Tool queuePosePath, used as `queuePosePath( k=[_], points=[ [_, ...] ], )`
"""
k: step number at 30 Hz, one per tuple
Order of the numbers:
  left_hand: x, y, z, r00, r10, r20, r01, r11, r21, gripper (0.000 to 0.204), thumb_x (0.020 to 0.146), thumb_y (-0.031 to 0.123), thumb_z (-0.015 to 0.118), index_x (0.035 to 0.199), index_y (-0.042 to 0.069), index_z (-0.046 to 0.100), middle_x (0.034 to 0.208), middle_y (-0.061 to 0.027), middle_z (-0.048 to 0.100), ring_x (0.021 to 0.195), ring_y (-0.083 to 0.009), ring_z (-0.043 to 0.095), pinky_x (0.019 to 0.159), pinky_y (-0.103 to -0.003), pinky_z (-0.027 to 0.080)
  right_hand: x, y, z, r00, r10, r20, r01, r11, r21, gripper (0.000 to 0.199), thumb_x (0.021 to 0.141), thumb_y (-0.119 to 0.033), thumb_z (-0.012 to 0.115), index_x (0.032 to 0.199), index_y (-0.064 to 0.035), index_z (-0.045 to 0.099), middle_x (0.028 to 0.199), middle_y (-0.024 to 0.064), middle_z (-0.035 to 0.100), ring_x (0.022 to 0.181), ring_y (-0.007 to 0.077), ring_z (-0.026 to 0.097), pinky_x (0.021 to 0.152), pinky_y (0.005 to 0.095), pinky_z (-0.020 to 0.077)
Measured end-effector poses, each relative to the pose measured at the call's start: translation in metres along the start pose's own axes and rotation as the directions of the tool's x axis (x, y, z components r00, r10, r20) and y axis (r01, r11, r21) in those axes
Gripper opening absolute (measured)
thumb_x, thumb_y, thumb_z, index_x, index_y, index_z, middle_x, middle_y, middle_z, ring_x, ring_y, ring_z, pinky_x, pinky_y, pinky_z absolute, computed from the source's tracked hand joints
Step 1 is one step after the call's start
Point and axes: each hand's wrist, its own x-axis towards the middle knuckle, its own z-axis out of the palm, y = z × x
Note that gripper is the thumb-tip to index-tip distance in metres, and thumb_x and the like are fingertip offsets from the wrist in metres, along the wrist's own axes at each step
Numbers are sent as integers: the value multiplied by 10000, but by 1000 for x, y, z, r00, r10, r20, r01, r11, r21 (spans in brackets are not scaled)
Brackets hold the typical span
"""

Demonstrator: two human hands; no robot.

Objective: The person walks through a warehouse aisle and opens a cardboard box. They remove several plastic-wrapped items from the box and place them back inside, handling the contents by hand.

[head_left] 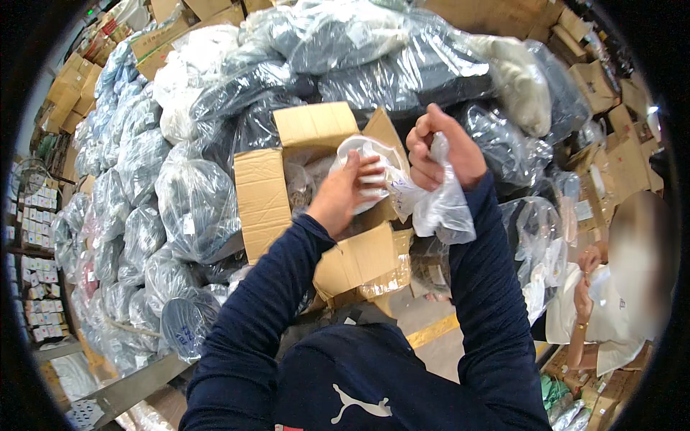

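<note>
I note the left hand (343, 192) raised over the open cardboard box (316, 208), fingers spread and pressing against a white rolled item in clear wrap (368, 164), apparently to steady it. The right hand (440, 147), just right of it, is clenched with fingers pressed together, bunching the neck of a clear plastic bag (440, 208) that hangs below the fist; I judge the grip keeps the film taut. The box sits with flaps up amid a large heap of bagged dark garments (180, 194); it holds more clear-wrapped pieces, contents unclear. Another person (611, 302) sits at the near right, handling pale material.
</note>
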Motion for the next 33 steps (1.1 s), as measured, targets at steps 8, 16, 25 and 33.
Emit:
queuePosePath(
  k=[8,16,25,33],
  points=[
    [-132,39,28,866,196,460,97,836,-540,517,1008,380,269,1410,58,302,1303,-166,504,1181,-329,525,933,-512,473,-45,-21,77,931,-261,254,297,948,-115,408,990,-394,415,822,-71,600,772,85,608,463,141,480,454,319,410],
    [-213,54,-29,965,224,135,-141,879,-455,347,966,76,450,1312,48,455,1245,-109,557,1137,-242,563,932,-469,508,-73,93,46,984,-179,16,179,969,-172,620,916,-549,468,1192,5,477,1172,239,576,1064,337,580,909,473,482],
    [-241,68,-70,961,272,48,-231,887,-399,320,984,101,415,1293,21,437,1234,-127,560,1108,-263,585,901,-438,536,-98,163,51,1000,16,-6,-17,881,-473,757,823,-360,700,1372,23,345,1284,145,522,1141,269,551,991,395,437],
    [-249,75,-89,981,195,-6,-180,892,-414,336,979,212,461,1263,33,458,1163,-124,603,1037,-256,625,767,-341,577,-124,189,73,1000,-17,15,23,637,-771,586,758,-135,739,1260,26,484,1148,135,608,1050,216,582,960,353,433]
  ],
)
